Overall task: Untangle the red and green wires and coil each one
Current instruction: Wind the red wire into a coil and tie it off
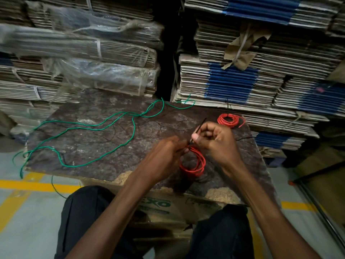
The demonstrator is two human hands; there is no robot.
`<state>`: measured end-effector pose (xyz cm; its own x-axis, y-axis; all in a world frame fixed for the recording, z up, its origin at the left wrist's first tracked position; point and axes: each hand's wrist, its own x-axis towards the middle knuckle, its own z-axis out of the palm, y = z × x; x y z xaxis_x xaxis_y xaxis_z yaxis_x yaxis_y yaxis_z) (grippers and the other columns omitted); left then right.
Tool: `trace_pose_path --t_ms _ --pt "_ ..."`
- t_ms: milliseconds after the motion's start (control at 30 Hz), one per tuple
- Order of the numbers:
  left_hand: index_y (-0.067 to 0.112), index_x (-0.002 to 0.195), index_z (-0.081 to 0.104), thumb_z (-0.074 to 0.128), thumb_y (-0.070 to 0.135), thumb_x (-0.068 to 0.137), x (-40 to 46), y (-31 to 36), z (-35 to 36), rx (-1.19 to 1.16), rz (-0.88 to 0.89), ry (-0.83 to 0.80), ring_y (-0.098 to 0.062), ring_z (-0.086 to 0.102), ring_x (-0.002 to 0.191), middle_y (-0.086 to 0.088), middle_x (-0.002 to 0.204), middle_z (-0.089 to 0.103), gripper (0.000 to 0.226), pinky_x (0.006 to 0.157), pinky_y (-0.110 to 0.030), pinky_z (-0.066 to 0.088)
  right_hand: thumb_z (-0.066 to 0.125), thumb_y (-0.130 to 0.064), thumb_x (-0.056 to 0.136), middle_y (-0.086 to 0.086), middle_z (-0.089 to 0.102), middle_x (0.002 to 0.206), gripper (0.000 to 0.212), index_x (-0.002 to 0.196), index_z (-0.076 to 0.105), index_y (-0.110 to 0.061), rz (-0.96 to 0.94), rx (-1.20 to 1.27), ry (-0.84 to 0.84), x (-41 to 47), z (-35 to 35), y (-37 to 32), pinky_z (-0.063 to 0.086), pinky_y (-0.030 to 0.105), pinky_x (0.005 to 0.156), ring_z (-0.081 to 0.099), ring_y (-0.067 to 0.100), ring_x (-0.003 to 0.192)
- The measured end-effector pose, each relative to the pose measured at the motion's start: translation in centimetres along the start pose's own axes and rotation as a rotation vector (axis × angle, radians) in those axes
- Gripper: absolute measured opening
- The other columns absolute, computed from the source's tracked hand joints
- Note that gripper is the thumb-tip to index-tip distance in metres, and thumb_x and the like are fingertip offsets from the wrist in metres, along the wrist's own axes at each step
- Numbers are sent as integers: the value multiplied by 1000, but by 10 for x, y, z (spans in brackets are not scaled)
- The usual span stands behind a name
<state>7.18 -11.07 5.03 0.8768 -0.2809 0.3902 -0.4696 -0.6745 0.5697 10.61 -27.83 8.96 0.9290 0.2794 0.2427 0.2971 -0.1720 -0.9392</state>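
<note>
Red wire in hand: a red coil [194,162] of several thin loops, hanging just below and between the two hands, its lower arc bright orange-red above the surface [89,131].
Left hand [164,156]: fingers curled, pinching the top of the red coil at its left side; fingertips nearly meet those of the other hand.
Right hand [214,141]: fingers curled round a thin black tie [200,126] (a slim dark strip, its free end sticking up and away past the knuckles), thumb pressed at the coil's top.
Second red coil [228,119]: smaller, tightly wound, lying flat on the surface just beyond the right hand, one short end poking out on its right.
Green wire [104,126]: loose and uncoiled, in long wavy runs spreading away to the left of the left hand; its far end reaches the cardboard beyond the hands, its near end drops off the surface's left edge toward the floor.
Count: two red coils, one green wire visibly sprawled as several strands (whether one length or more, I cannot tell), one black tie in hand.
Surface: a dark mottled board resting on a printed carton [160,204], between the person's knees.
Surroundings: bundled stacks of flattened cardboard [261,86] beyond both hands.
</note>
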Motion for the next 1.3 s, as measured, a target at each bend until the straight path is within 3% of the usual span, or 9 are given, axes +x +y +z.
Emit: trace_pose_path --t_ms 100,233,500,567,667,833,967,1200,1300 --pt "17 90 63 43 39 92 3 1 -4 14 -17 29 -23 58 77 -1 81 58 30 67 -44 46 68 6 83 10 62 69 13 77 62 -4 -38 9 23 2 0 -6 43 16 57 53 10 61" --pt "21 75 50 45 36 93 4 8 -7 8 -11 72 -23 54 70 1 72 54 24 63 -44 45 69 5 82 8 61 69 13 77 62 -5 -22 43 103 10 -1 -8 40 15 54 50 3 54" --pt "16 88 63 28 48 74 7 12 -11 134 -137 157 -31 60 80 -7 78 66 49 59 -40 41 67 5 80 10 62 63 11 74 63 -3 -119 41 109 -1 15 -11 45 18 59 57 6 59" --pt "16 89 64 34 44 81 8 13 -14 122 -122 157 -30 60 79 -6 78 65 42 59 -40 41 66 0 80 16 65 69 10 73 63 -8 -121 86 135 1 13 -11 46 22 61 58 13 63" --pt "17 87 62 44 35 88 8 12 -12 64 -68 114 -25 58 76 -2 76 59 25 62 -39 43 65 2 84 9 66 71 18 74 62 -13 -82 125 179 10 5 -12 45 22 62 57 15 67" --pt "17 89 60 41 37 91 5 6 -1 83 -68 32 -26 56 78 0 80 54 28 65 -43 45 67 -3 86 -2 66 60 20 71 60 -15 4 29 158 20 0 -2 43 27 62 61 23 68" --pt "22 92 59 54 24 89 2 -1 9 206 -111 68 -29 58 88 -1 89 60 6 65 -35 37 69 -6 83 -3 66 58 21 68 59 -17 -47 -64 150 12 6 3 44 24 58 60 6 57" --pt "23 101 60 50 23 88 5 1 8 282 -140 113 -33 60 91 -5 92 65 17 72 -45 47 67 -4 82 1 64 60 17 70 59 -13 -45 28 188 9 8 5 39 23 54 53 10 55" --pt "17 92 62 46 28 88 5 7 6 237 -87 124 -33 61 85 -6 84 65 20 64 -44 46 65 -16 81 6 68 62 12 73 58 -10 -28 -18 195 20 2 6 48 35 61 66 27 63"
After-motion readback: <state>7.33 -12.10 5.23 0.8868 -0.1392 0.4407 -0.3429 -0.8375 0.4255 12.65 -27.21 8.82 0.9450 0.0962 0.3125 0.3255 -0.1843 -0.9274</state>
